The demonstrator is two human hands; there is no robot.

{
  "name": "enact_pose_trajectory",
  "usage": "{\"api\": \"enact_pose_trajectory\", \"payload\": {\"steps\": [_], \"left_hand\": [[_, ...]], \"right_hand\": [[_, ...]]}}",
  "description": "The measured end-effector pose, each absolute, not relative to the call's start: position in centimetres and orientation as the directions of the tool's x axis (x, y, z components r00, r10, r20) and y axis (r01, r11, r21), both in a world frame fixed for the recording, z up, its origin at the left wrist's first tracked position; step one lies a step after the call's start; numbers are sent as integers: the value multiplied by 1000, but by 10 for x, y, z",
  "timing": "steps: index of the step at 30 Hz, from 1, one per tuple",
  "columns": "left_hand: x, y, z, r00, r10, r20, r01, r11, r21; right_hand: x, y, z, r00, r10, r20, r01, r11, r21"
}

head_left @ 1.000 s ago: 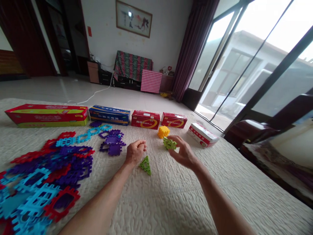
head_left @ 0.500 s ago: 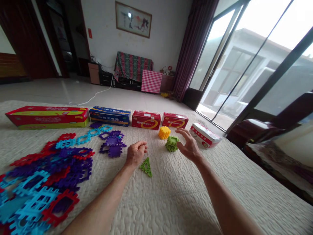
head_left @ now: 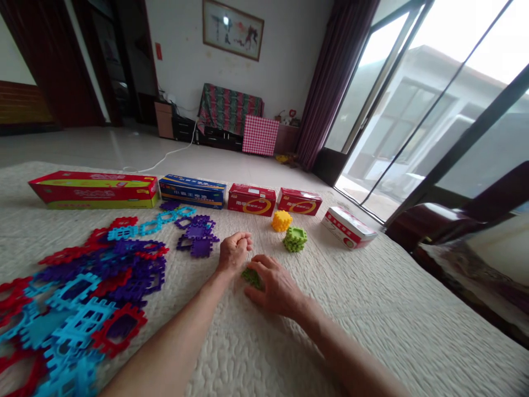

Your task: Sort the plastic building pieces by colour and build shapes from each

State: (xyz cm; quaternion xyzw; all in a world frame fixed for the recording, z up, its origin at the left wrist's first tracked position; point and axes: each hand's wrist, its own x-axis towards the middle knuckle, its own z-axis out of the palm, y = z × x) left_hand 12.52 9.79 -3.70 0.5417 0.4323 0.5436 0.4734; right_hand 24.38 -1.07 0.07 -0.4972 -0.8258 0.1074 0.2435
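A green triangular piece (head_left: 252,278) lies on the quilted cover, partly hidden by my right hand (head_left: 270,284). That hand arches over it, thumb and fingers apart on either side. Just to the left, my left hand (head_left: 235,251) is closed, its fingers curled in; whatever they hold, if anything, is hidden. Beyond the right hand stands a stack of green pieces (head_left: 295,240), with a yellow stack (head_left: 281,220) behind it. Joined purple pieces (head_left: 201,246) lie left of my left hand.
Mixed red, blue and purple pieces (head_left: 82,325) are heaped at the left. Along the back stand a long red-green box (head_left: 95,191), a blue box (head_left: 192,192) and two red boxes (head_left: 252,200). A white-red box (head_left: 348,227) sits at the right.
My right hand has moved from the green stack down and left to the green triangle. The left hand remains closed near the triangle. The whole view has shifted slightly.
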Motion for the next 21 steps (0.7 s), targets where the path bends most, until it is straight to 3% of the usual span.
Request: {"api": "enact_pose_trajectory", "payload": {"steps": [5, 9, 12, 21], "left_hand": [[126, 97, -35, 41, 983, 181, -22, -180, 983], [126, 96, -33, 40, 985, 169, -8, -169, 986], [126, 96, -33, 46, 984, 171, 2, -172, 985], [125, 97, -35, 71, 982, 178, 21, -180, 984]], "right_hand": [[244, -9, -1, -351, 873, 338, 773, 474, -421], [260, -4, -5, -87, 925, 371, 750, 306, -586], [273, -2, -9, 47, 941, 336, 775, 178, -606], [279, -8, -8, -225, 917, 330, 833, 357, -422]]}}
